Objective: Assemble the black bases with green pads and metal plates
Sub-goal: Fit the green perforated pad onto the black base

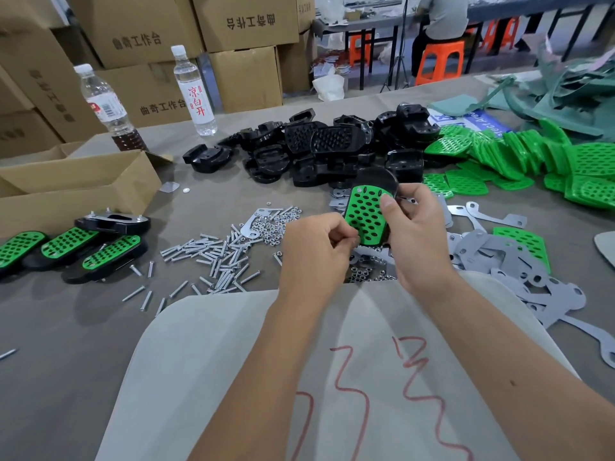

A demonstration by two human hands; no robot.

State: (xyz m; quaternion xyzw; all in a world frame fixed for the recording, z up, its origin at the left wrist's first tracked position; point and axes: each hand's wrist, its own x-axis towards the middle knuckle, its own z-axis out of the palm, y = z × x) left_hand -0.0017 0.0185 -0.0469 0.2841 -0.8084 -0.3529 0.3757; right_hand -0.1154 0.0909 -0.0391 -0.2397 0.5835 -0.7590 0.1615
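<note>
At frame centre, a green pad (366,216) seated on a black base (379,181) is gripped by the right hand (416,227). The left hand (316,247) is pinched at its lower edge, contents indiscernible. Fastening is judged underway; a metal plate (479,211) appears needed next.

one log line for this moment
step: fitting green pad on black base | right hand: holds base | left hand: pinches at pad edge | finished units: left
</note>
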